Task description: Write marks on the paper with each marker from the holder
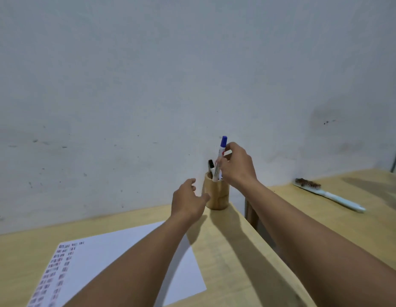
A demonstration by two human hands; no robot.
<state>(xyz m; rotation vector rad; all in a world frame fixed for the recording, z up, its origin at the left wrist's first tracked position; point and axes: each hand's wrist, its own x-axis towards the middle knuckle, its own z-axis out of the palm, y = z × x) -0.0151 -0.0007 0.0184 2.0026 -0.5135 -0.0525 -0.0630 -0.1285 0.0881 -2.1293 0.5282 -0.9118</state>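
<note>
A round wooden holder (217, 196) stands at the table's far right corner by the wall. My right hand (237, 167) pinches a white marker with a blue cap (221, 151), upright, its lower end still inside the holder's mouth. A black-capped marker (210, 165) leans in the holder beside it. My left hand (188, 199) hovers just left of the holder with its fingers apart, close to its side; I cannot tell if it touches. The white paper (117, 258) lies near me, with columns of short marks down its left side.
The wooden table (232, 251) ends just right of the holder, with a narrow gap before a second table (359, 229). A brush with a pale blue handle (330, 196) lies on that second table. The grey wall (192, 85) rises directly behind the holder.
</note>
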